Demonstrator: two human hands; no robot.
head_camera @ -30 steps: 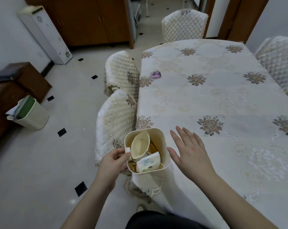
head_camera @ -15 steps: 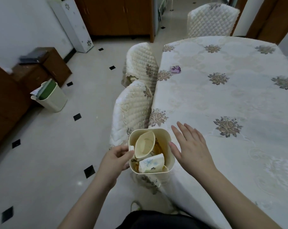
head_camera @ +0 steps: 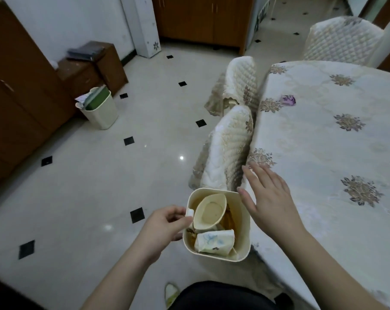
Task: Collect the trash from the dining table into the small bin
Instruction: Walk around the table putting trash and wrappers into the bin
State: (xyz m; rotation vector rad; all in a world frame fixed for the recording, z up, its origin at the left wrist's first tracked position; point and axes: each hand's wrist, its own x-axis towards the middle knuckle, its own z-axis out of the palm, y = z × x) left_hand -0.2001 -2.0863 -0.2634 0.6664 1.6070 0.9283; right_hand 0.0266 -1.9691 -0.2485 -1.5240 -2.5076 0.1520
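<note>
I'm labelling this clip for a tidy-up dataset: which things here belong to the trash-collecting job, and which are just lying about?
Part of the job:
- small bin, gripped by the left hand
- crushed paper cups inside it
- purple wrapper on the dining table
- right hand, open beside the bin

Just lying about:
- larger floor bin
- quilted chairs
- brown cabinet

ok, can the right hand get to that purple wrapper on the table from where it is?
Probably yes. The right hand is open and holds nothing, and only bare tablecloth lies between it and the purple wrapper, though that needs a long forward stretch.
</note>
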